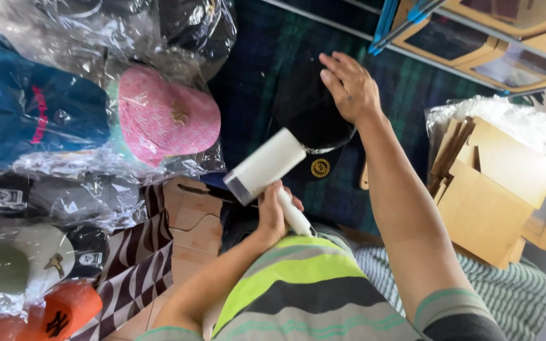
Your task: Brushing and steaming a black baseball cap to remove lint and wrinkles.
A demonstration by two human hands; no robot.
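1. Left hand (272, 218) closed around the white handle of a lint roller (266, 167), fingers wrapped tight; roller head angled up and to the left, just beside the brim of a black cap (304, 107).
2. Right hand (349, 88) laid flat on the crown of the black cap, fingers spread and open, pressing down rather than gripping.
3. Black cap resting on a dark green plaid cloth (273, 57), a round gold sticker (320, 167) showing on its brim.
4. To the left, a pink cap (165, 117) in clear plastic wrap, near the roller head but apart from it.
5. Further left, more wrapped caps: a dark blue one (26, 107), a cream one (39, 252) and an orange one (64, 309) at the bottom corner.
6. On the right, a stack of flat cardboard boxes (494, 189) with window cut-outs, well apart from both hands.
7. Below, a striped green, grey and black shirt (304, 290).
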